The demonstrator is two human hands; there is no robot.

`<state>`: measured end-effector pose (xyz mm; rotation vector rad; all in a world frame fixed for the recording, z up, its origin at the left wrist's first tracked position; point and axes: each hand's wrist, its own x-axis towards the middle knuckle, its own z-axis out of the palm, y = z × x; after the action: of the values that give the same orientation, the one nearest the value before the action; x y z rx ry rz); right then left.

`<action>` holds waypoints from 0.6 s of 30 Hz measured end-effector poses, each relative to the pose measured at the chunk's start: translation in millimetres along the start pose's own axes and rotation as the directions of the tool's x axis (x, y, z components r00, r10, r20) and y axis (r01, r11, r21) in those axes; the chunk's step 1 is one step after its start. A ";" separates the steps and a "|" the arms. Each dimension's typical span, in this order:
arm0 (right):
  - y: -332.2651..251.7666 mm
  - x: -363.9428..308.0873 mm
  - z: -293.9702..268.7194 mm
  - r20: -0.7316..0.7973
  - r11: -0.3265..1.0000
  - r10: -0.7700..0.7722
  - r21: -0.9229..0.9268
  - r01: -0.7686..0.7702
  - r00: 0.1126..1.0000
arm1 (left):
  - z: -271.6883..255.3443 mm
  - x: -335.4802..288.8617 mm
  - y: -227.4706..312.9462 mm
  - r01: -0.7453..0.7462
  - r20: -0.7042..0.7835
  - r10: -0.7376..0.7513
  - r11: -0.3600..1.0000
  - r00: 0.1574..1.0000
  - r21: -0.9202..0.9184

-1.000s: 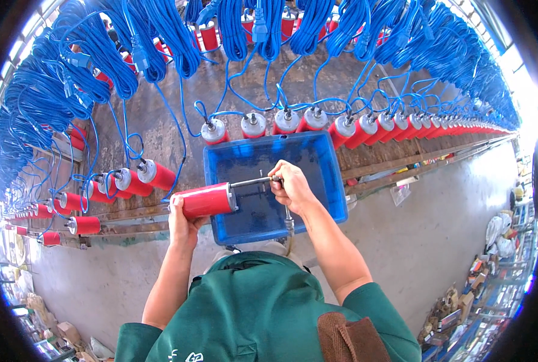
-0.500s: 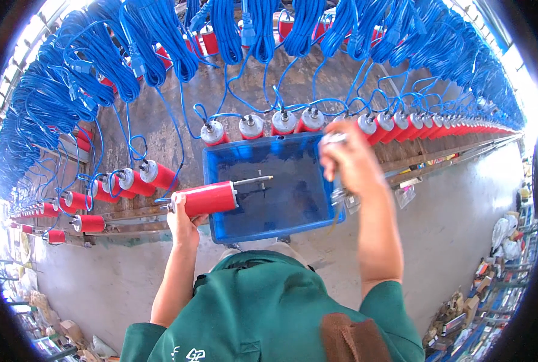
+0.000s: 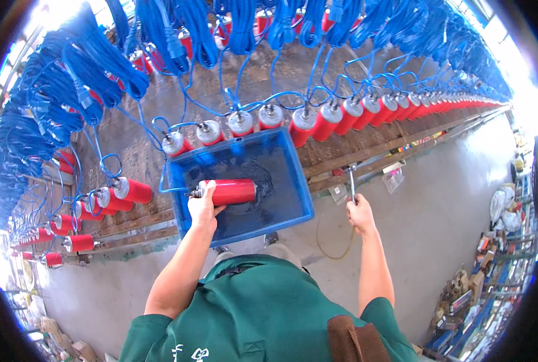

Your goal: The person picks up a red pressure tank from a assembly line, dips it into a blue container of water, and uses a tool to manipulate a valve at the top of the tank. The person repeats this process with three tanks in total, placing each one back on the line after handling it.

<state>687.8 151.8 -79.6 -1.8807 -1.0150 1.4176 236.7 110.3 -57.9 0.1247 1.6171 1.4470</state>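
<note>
My left hand (image 3: 205, 208) is closed round the left end of a red cylinder (image 3: 232, 192), which looks like a motor or pump body. It lies nearly level above the dark, wet-looking inside of a blue plastic bin (image 3: 302, 212). A blue cable (image 3: 171, 190) runs by its fitting end. Off to the right of the bin, my right hand (image 3: 359, 212) grips the lower end of a slim silver metal tool (image 3: 352, 181) with a short crosswise head. Near that hand hangs a thin yellowish hose (image 3: 335, 258); whether it joins the tool is unclear.
Red cylinders with grey caps (image 3: 304, 119) line the wooden bench (image 3: 335, 160) on both sides of the bin. Coiled blue cables (image 3: 245, 36) hang in a dense row beyond. Small plastic bags (image 3: 393, 180) hang at the bench edge. Cluttered shelving (image 3: 486, 271) stands right of the concrete floor.
My right hand has moved down and away from the bin with the silver tool. The thin rod beyond the cylinder's right end no longer shows. The view has turned, and the bin appears tilted.
</note>
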 end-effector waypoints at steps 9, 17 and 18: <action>-7.9 114.4 0.4 0.004 0.658 -0.493 -0.652 0.376 0.870 | -21.2 37.0 -34.0 0.286 0.073 -0.280 0.952 0.957 -0.105; -29.2 146.1 52.7 0.081 0.410 -0.701 -0.768 0.493 0.708 | -23.9 -25.6 -12.2 0.180 0.186 -0.204 0.974 0.961 0.136; -30.4 142.7 52.0 0.120 0.352 -0.718 -0.788 0.505 0.686 | -21.5 -30.9 -10.0 0.136 0.208 -0.186 0.963 0.960 0.232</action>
<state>652.3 287.6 -145.2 -1.7434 -2.1617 0.2098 244.4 72.7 -51.7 0.2674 1.5512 1.0873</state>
